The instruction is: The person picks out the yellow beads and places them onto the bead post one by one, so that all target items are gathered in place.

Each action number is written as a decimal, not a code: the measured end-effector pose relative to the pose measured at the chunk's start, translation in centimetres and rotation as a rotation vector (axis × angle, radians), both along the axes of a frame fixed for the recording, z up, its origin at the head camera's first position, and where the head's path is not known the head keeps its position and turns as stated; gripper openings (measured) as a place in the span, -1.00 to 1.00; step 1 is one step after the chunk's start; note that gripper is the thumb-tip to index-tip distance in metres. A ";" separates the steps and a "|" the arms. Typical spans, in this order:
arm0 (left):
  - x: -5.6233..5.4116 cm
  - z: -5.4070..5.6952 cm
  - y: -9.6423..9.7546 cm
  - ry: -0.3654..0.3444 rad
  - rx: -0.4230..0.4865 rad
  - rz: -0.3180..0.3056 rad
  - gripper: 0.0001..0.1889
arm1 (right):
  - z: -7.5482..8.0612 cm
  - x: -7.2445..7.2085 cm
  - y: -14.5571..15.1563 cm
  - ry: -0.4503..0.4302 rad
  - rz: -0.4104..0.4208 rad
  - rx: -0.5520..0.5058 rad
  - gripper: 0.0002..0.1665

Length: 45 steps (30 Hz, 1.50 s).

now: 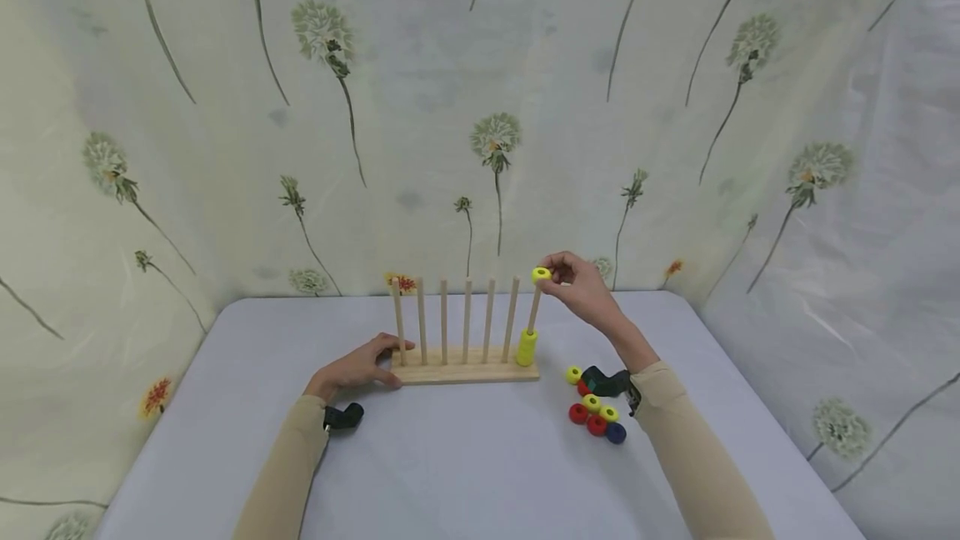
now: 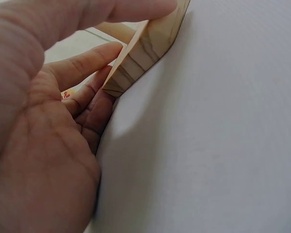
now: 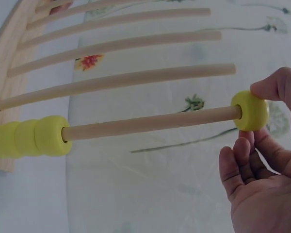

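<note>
A wooden base [image 1: 467, 374] with a row of upright pegs [image 1: 444, 319] stands on the table. My left hand [image 1: 362, 364] holds the left end of this base, thumb along the front and fingers behind. My right hand [image 1: 587, 292] pinches a yellow bead [image 3: 254, 110] between thumb and fingers at the top of the rightmost peg. In the right wrist view the peg's tip [image 3: 235, 112] sits in the bead's hole. Lower on that same peg, several yellow beads [image 1: 527, 348] are stacked down to the base. The other pegs are bare.
Loose beads lie on the white table [image 1: 465, 473] beneath the right forearm: yellow ones [image 1: 609, 414], red ones [image 1: 578, 413] and a blue one [image 1: 616, 433]. Black wrist cameras [image 1: 343, 417] are strapped to both wrists. A flowered curtain [image 1: 405, 107] hangs behind the table.
</note>
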<state>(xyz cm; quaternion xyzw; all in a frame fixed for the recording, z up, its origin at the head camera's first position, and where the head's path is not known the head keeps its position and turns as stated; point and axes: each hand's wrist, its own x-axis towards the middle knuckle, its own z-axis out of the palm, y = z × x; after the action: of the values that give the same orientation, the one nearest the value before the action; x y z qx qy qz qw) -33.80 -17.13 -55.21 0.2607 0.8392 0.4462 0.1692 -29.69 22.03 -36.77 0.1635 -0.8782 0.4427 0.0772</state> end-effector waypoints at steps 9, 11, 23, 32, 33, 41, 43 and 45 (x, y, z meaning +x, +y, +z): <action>0.0 0.0 0.0 -0.006 -0.002 -0.004 -0.29 | -2.1 -2.1 1.0 -0.023 0.009 -0.023 -0.60; 0.0 0.0 0.0 -0.004 -0.002 -0.007 -0.29 | -2.1 -2.0 1.0 -0.021 0.010 -0.022 -0.58; 0.2 0.0 0.1 -0.009 0.001 -0.008 -0.30 | -2.6 -0.6 2.9 -0.047 0.004 -0.020 -0.59; 0.1 -0.1 0.0 -0.005 0.000 0.005 -0.30 | -5.7 2.1 7.2 -0.150 0.075 -0.024 -0.62; 0.1 -0.2 0.0 -0.002 -0.003 0.005 -0.30 | -6.3 2.4 7.8 -0.159 0.085 -0.017 -0.62; 0.3 0.0 0.1 -0.025 0.003 0.005 -0.29 | -12.2 5.2 12.8 -0.312 0.081 0.007 -0.61; 0.4 0.1 0.1 -0.027 -0.001 0.011 -0.29 | -13.6 5.9 13.9 -0.338 0.083 0.009 -0.60; 0.4 0.1 0.0 -0.017 -0.012 0.014 -0.29 | -14.8 6.4 14.8 -0.360 0.076 0.004 -0.61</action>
<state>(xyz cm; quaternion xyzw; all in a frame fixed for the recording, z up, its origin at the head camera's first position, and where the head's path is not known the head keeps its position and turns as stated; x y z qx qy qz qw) -33.39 -17.09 -55.13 0.2500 0.8423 0.4444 0.1748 -23.29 36.79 -51.59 0.1147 -0.8719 0.4658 -0.0980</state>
